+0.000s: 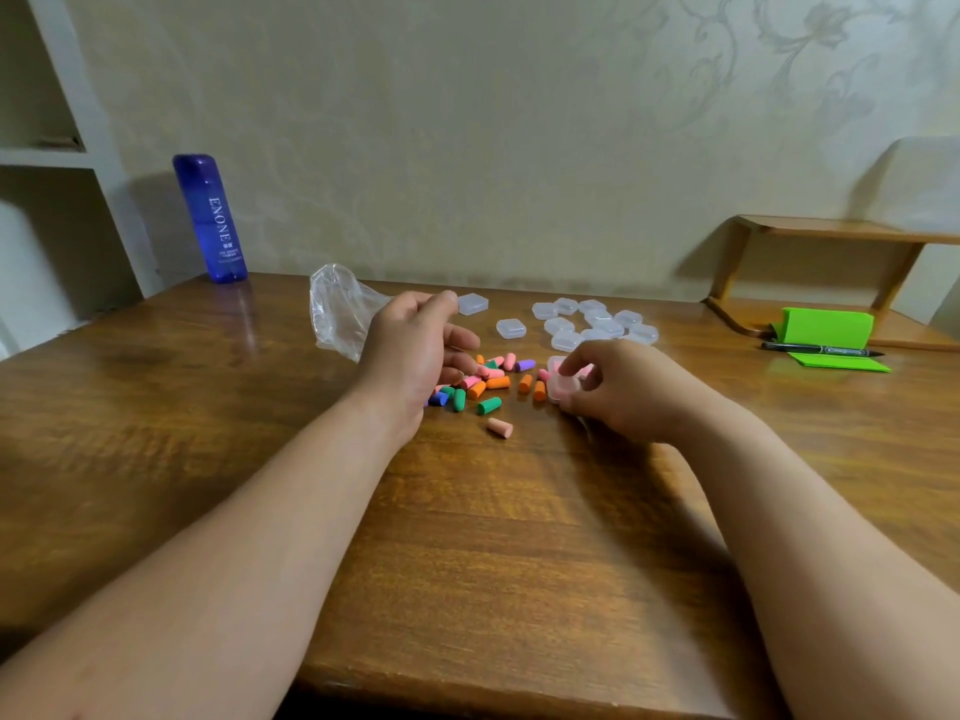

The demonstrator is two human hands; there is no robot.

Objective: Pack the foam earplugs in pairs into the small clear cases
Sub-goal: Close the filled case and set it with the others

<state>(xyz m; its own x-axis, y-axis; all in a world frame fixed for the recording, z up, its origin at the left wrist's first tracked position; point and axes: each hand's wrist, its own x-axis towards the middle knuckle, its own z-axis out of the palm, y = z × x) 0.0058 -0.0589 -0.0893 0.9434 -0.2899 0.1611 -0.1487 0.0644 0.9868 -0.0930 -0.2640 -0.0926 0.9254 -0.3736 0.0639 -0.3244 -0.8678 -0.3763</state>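
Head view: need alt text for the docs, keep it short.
A person's right hand pinches a small clear case at a wooden table, while the left hand hovers, fingers relaxed, over a pile of coloured foam earplugs. Behind lie more clear cases and a crumpled plastic bag; a blue bottle stands far left, a black marker far right.

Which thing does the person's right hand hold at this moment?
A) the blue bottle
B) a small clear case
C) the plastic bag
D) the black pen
B: the right hand pinches a small clear case just beside the loose earplugs, while the blue bottle and the black pen are far from it.
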